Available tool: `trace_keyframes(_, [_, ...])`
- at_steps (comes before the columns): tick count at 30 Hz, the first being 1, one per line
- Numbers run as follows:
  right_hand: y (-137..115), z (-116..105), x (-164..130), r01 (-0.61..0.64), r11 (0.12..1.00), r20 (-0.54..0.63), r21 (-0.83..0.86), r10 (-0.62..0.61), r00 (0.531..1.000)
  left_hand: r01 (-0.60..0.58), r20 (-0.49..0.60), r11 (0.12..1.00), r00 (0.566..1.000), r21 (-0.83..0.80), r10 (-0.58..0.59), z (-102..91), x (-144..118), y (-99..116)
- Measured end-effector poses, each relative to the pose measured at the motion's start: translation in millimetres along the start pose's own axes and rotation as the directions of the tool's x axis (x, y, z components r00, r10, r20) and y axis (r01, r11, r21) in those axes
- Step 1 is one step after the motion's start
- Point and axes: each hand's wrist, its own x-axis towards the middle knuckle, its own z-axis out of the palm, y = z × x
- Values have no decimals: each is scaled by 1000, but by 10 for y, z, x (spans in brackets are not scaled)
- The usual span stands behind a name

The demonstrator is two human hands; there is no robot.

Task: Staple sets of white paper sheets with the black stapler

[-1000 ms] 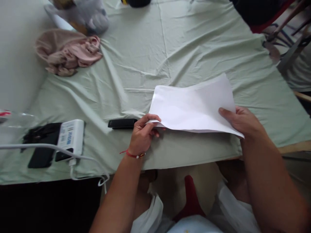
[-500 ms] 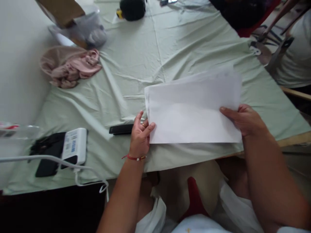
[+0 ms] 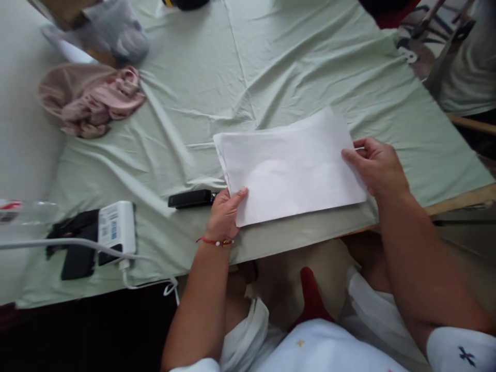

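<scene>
- Since half a second ago, the right end of the paper stack has swung away from the near table edge, and my right hand has gone with it.
- My left hand, its index finger raised then, now has its thumb on top of the stack's near left corner, gripping it.
- My right hand pinches the stack's right edge, thumb on top; the stack is held over the pale green tablecloth.
- Blue print on the white device, well left of the stack, is too blurred for me to read.
- The stack's upper face shows me no legible writing.
- Just left of the stack, near my left hand, lies a black stapler-like object.
- Wrinkles cross the tablecloth; beyond the stack, far left, sit a pink cloth and a plastic bag, beside a pale wall.
</scene>
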Motion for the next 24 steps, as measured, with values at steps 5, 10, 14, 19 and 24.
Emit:
trace_keyframes(5, [30,52,51,36,997,-55,-75,-41,998,43,6,999,999,4,-43,-12,1,-14])
trace_keyframes(10, [31,102,70,85,993,-62,-83,-91,994,49,-64,999,997,8,-49,18,-20,-9])
trace_keyframes(14, [85,88,95,165,955,-81,-248,-191,978,29,-113,1000,993,7,-28,34,-41,-11])
trace_keyframes(19, [84,80,108,252,861,-108,-442,-330,938,17,-86,999,996,35,-14,34,-53,-7])
trace_keyframes(24, [65,97,140,277,795,-67,-540,-368,927,16,-127,1000,992,24,-13,60,-51,3])
